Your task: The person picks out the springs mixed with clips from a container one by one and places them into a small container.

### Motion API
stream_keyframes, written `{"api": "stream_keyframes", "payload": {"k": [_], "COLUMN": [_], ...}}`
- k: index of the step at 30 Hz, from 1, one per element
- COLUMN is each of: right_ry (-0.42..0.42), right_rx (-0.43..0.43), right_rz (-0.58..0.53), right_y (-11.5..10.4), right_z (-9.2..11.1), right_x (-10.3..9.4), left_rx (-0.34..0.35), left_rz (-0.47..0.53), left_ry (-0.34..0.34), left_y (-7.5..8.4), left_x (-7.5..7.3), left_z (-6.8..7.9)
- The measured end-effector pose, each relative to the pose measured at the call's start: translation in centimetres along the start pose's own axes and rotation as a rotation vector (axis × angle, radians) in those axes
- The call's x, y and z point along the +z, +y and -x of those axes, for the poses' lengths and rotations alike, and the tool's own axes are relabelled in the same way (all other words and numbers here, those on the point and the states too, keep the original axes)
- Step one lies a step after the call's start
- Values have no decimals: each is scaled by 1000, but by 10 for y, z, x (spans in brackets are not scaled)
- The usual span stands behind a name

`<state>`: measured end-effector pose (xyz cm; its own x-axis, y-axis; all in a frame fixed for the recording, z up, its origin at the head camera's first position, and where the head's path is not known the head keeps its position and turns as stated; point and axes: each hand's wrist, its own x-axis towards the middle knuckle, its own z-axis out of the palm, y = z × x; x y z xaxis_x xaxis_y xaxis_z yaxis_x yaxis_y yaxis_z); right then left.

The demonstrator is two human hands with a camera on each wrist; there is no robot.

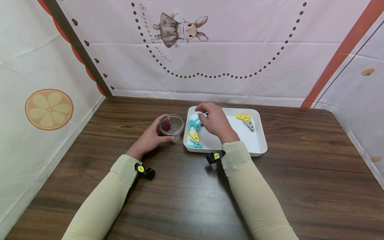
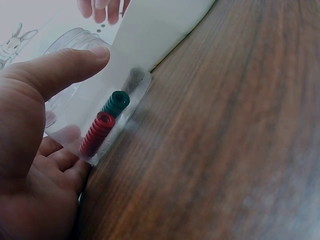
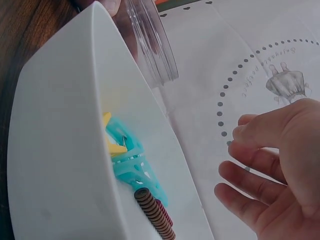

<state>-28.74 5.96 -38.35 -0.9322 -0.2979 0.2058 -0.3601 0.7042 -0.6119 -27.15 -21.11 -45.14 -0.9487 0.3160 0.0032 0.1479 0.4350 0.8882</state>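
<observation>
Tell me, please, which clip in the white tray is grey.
The grey clip lies at the tray's right end; the other visible clips are yellow or turquoise.

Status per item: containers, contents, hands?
Clear round plastic jar: upright, open
White rectangular tray: upright, uncovered
Red coil spring: inside jar
Green coil spring: inside jar
Brown coil spring: in tray
Turquoise plastic clothespins: in tray, unheld
Yellow plastic clothespins: in tray, unheld
Grey plastic clothespin: in tray, unheld
Left hand: grips jar
Right hand: above tray, nothing visibly held

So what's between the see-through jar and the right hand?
The head view shows the tray's left wall, blue clips and a yellow clip. The right wrist view also shows springs beside the blue clips.
</observation>
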Motion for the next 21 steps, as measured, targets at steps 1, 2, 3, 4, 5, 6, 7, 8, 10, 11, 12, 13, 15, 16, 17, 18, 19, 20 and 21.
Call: {"api": "stream_keyframes", "payload": {"k": [1,2,3,4,5,6,7,8,10,11,12,13,15,16,17,18,19,20,21], "right_ry": [-4,-7,-10,-13,-15,-18,-19,-20,-24,-25,-28,-29,-35,-38,-41,-43,-44,-45,-44], "right_rx": [8,16,23,31,38,44,52,59,76,85,96,108,131,142,152,164,174,182,186], "right_rz": [1,5,9,13,15,16,16,15,10,7,6,6,6,6,7,5,2,-2,-2], "right_y": [0,1,1,1,1,1,2,2,2,3,3,4,5,6,6,7,8,9,9], "right_z": [0,0,0,-1,-1,-1,-1,-1,-1,-1,-1,-1,-2,-2,-2,-3,-3,-3,-3], "right_x": [0,-1,-1,-2,-2,-3,-3,-4,-4,-4,-5,-5,-5,-5,-6,-6,-6,-6,-6], "left_rx": [0,0,-1,-1,-2,-3,-4,-5,-7,-8,-8,-8,-10,-10,-11,-11,-11,-11,-10], "left_rz": [1,1,1,3,3,3,2,2,3,3,4,4,4,4,4,4,4,7,8], "left_ry": [0,-1,-1,-2,-3,-3,-3,-3,-2,-3,-3,-2,-2,-3,-3,-3,-2,-3,-2], "left_y": [0,0,0,0,0,0,0,0,0,0,-1,0,0,0,0,0,0,0,-1], "left_x": [0,0,0,0,0,0,0,-1,-1,-1,-1,-1,0,0,0,0,0,0,0], "left_z": [0,0,0,0,0,0,0,0,0,0,0,0,0,0,0,0,0,0,-1]}}
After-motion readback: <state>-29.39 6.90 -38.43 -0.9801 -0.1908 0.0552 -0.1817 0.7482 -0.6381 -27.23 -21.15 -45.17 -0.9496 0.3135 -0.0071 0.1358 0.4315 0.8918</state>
